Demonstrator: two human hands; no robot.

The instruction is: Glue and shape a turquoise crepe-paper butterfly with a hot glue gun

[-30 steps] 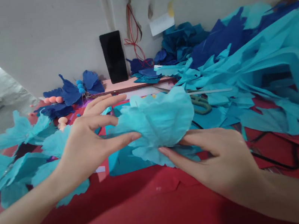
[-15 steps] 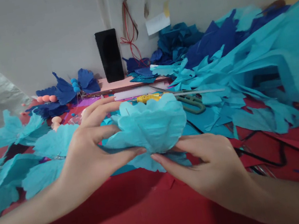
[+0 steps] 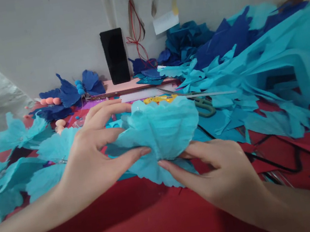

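Observation:
Both hands hold a ruffled light-blue crepe paper flower (image 3: 163,128) just above the red table (image 3: 149,226). My left hand (image 3: 91,157) grips its left side, thumb under the petals and fingers curled over the top edge. My right hand (image 3: 222,172) pinches the flower's lower right edge between thumb and forefinger. The petals fan upward and away from me.
Cut light-blue paper leaves (image 3: 16,153) lie at the left, a large heap of blue crepe paper (image 3: 252,61) at the right. Green-handled scissors (image 3: 203,104) and a yellow tool (image 3: 160,99) sit behind the flower. A black phone (image 3: 115,55) leans on the wall. Black cable (image 3: 283,162) crosses right.
The flower has tilted and spread a little between my hands; both hands keep their grip in nearly the same place. The view shifted slightly.

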